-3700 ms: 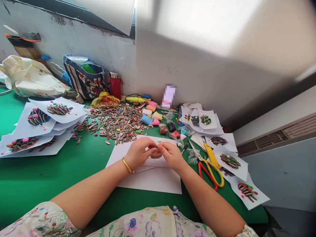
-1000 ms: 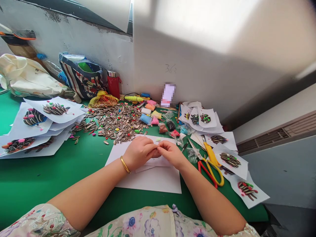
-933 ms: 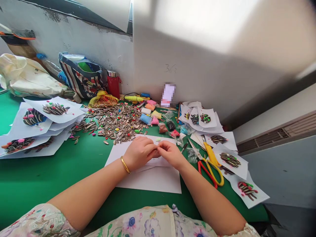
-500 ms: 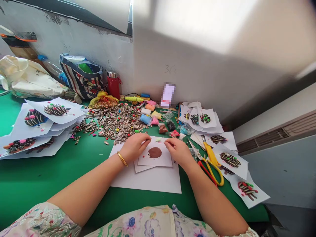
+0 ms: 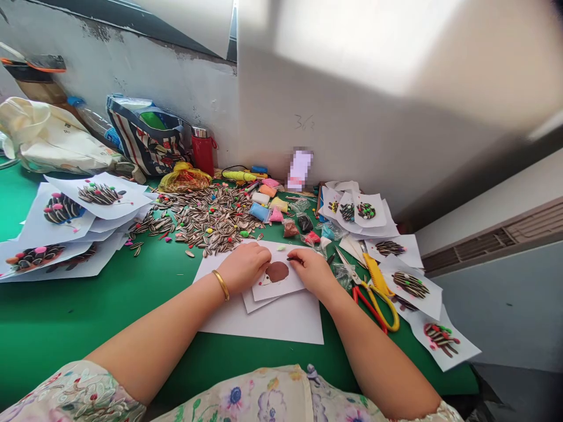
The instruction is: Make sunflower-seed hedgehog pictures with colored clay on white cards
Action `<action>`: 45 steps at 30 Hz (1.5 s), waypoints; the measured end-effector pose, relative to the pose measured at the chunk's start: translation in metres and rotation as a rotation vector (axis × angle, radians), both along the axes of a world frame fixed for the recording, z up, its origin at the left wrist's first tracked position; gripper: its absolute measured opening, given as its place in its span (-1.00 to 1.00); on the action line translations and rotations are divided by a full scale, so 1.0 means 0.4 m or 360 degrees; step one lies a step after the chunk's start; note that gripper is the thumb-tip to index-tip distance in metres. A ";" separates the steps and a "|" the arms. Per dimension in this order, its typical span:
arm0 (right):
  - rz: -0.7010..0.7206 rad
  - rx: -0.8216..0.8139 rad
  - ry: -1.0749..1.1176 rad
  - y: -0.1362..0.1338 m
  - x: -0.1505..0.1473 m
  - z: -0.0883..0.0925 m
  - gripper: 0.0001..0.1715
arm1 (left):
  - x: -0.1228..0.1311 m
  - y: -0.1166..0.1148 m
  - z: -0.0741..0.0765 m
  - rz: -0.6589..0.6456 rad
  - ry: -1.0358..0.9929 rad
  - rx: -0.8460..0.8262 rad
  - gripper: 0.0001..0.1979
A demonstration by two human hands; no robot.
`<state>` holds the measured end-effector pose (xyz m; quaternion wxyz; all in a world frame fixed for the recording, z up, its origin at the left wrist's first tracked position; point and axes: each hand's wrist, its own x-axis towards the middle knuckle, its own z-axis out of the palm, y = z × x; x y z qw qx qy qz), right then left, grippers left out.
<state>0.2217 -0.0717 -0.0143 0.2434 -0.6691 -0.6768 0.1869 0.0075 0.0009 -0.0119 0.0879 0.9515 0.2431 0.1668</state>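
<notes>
A white paper card point(image 5: 288, 287) with a brown clay hedgehog body point(image 5: 278, 272) and a drawn face lies on a larger white sheet point(image 5: 281, 325), a second card partly beneath it. My left hand point(image 5: 247, 268) rests over the card's left side, fingers curled together beside the hedgehog; whatever they pinch is hidden. At the card's right side, my right hand point(image 5: 313, 271) pinches a small dark piece point(image 5: 290, 259) between thumb and forefinger. A light green bit of clay point(image 5: 281, 248) sits on the card's upper part, between both hands.
Striped sunflower seeds point(image 5: 215, 220) are heaped behind my left hand. Packets of coloured clay point(image 5: 260, 212) lie at the back. Scissors with yellow handles point(image 5: 373, 299) are right of my right hand. Seed-covered hedgehog cards point(image 5: 99, 195) stack on the left, others point(image 5: 410, 284) on the right.
The hedgehog card has turned and shifted slightly right. My left hand has moved in over its left side. A dark piece now shows at my right fingertips.
</notes>
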 end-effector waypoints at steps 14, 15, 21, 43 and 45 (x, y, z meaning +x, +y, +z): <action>0.0210 0.0145 -0.0547 -0.011 0.000 0.003 -0.64 | 0.008 -0.004 -0.009 -0.0120 -0.0056 -0.0154 -0.84; 0.0246 0.0123 -0.0579 -0.017 0.003 0.011 -0.60 | 0.007 -0.004 -0.008 -0.0110 -0.0048 -0.0147 -0.84; 0.0307 -0.0003 -0.0763 -0.054 0.015 0.051 -0.51 | 0.006 -0.007 -0.003 -0.0067 -0.0003 -0.0129 -0.84; 0.0114 0.0163 -0.0847 -0.057 -0.006 -0.011 -0.42 | 0.010 -0.009 0.004 -0.0036 0.0094 -0.0210 -0.84; 0.0121 0.0168 -0.0837 -0.058 -0.009 -0.011 -0.41 | 0.010 -0.009 0.005 -0.0037 0.0093 -0.0211 -0.84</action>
